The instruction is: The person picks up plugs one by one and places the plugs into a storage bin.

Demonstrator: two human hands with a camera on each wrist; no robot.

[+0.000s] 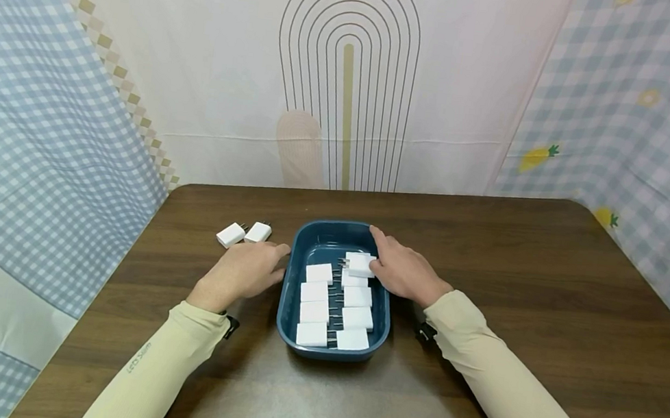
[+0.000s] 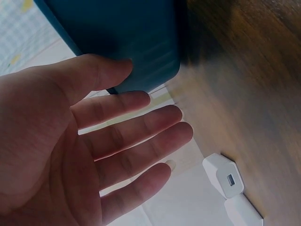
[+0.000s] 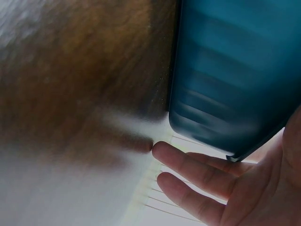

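Observation:
A blue rectangular bin [image 1: 318, 353] stands on the table, holding two columns of white charger plugs [image 1: 313, 312] with their prongs facing inward. One charger plug [image 1: 361, 265] lies on top of others at the right column's far end. My right hand [image 1: 405, 269] is at the bin's right rim, its thumb reaching over beside that plug; the right wrist view shows extended fingers [image 3: 197, 174] outside the wall, the thumb hidden. My left hand [image 1: 247, 271] is by the left wall, fingers loosely extended and palm bare, thumb near or touching the bin; I cannot tell which.
Two more white charger plugs [image 1: 258, 232] lie on the wooden table [image 1: 515, 312] beyond my left hand. A patterned cloth [image 1: 219, 85] hangs behind the table's far edge, with checked cloth at both sides.

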